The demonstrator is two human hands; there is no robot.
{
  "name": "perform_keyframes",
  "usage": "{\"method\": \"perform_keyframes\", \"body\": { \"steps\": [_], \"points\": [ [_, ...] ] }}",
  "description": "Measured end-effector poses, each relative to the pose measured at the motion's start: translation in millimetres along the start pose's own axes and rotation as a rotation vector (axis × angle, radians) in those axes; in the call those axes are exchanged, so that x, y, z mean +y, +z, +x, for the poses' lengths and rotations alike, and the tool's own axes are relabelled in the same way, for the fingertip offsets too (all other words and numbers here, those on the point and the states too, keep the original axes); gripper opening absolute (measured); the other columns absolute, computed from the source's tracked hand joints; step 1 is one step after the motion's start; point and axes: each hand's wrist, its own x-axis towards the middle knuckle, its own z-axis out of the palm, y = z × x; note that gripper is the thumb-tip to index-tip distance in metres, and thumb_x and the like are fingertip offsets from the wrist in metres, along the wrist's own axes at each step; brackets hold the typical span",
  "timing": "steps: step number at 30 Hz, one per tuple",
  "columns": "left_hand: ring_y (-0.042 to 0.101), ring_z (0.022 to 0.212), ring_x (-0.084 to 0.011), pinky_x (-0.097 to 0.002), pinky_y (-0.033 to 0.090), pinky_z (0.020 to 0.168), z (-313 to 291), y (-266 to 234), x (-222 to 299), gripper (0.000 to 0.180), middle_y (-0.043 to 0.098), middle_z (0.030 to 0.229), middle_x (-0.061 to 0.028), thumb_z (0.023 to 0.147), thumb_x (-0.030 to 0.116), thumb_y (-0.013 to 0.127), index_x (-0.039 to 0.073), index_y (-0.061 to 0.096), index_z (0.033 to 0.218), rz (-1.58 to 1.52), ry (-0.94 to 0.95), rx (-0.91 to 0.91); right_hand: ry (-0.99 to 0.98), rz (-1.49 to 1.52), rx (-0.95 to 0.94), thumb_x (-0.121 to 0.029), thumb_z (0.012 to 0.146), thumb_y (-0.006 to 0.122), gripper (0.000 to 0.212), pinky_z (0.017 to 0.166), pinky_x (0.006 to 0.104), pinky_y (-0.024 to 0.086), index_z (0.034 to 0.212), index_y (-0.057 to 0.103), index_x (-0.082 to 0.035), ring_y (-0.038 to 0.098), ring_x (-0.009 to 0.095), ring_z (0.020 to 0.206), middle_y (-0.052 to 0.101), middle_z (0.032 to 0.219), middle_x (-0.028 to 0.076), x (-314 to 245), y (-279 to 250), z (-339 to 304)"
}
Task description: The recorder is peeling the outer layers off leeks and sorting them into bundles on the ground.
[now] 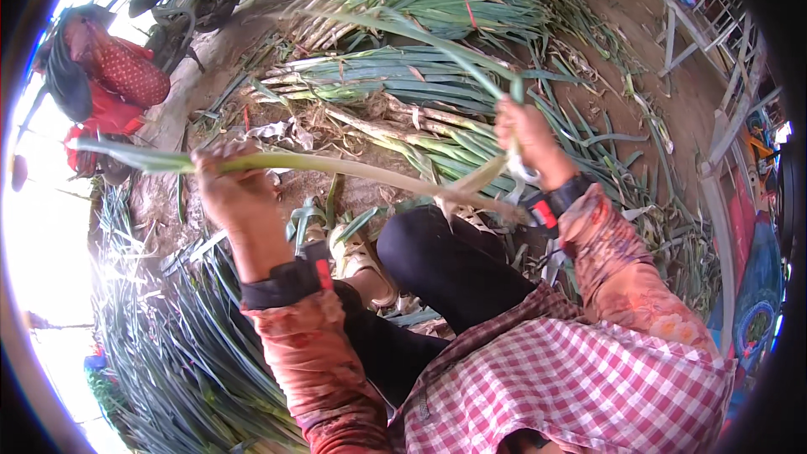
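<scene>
My left hand [237,187] is closed around a long green onion [345,166]. Its pale stalk reaches right across my knees to the root end, and its green leaves stick out to the left. My right hand [534,145] grips a long, loose outer leaf [472,63]. One length of this leaf arches up and to the left, and a pale strip hangs below the fist toward the stalk's root end. Whether the strip is still joined to the stalk I cannot tell. Both my wrists wear dark bands with red patches.
Bundles of green onions [395,76] lie on the dirt floor ahead. Another large pile [193,345] is at my lower left. A metal frame [719,143] stands on the right. A person in red [118,76] sits at far left, near a parked motorbike [197,4]. Leaf scraps surround my shoes [355,254].
</scene>
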Motion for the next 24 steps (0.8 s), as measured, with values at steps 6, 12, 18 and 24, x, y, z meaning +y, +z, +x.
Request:
{"method": "perform_keyframes", "body": {
  "steps": [6, 12, 18, 24],
  "points": [
    [0.043, 0.054, -0.0194, -0.0328, 0.043, 0.057, 25, -32, 31, 0.018, 0.04, 0.059, -0.0073, 0.086, 0.018, 0.04, 0.003, 0.038, 0.077, 0.14, 0.106, 0.245, -0.116, -0.18, 0.497, -0.029, 0.079, 0.052, 0.023, 0.039, 0.0231, 0.033, 0.069, 0.049, -0.009, 0.04, 0.01, 0.042, 0.041, 0.052, -0.002, -26, -164, -45],
    [0.054, 0.076, -0.0272, -0.0368, 0.044, 0.068, 33, -56, 43, 0.023, 0.053, 0.078, -0.017, 0.087, 0.017, 0.034, -0.006, 0.039, 0.089, 0.063, 0.053, -0.147, 0.06, -1.518, 0.88, -0.036, 0.077, 0.05, 0.043, 0.068, 0.0391, 0.041, 0.091, 0.054, 0.005, 0.055, 0.031, 0.076, 0.056, 0.081, 0.021, -35, -290, -93],
    [0.052, 0.096, -0.0294, -0.0325, 0.045, 0.076, 8, -1, -1, 0.031, 0.056, 0.097, -0.0159, 0.087, 0.02, 0.037, 0.002, 0.032, 0.112, 0.188, 0.06, 0.228, -0.559, -1.276, 0.258, -0.023, 0.079, 0.053, 0.03, 0.07, 0.0314, 0.044, 0.099, 0.052, 0.0, 0.056, 0.025, 0.081, 0.057, 0.089, 0.017, -34, -63, -48],
    [0.051, 0.099, -0.0263, -0.022, 0.045, 0.074, 4, 12, -30, 0.026, 0.052, 0.104, -0.015, 0.085, 0.018, 0.044, 0.0, 0.04, 0.104, 0.139, -0.015, 0.161, -0.933, -1.012, -0.3, -0.024, 0.075, 0.059, 0.039, 0.066, 0.0343, 0.046, 0.105, 0.044, -0.003, 0.057, 0.03, 0.077, 0.057, 0.086, 0.016, 14, 133, -44]
  ]
}}
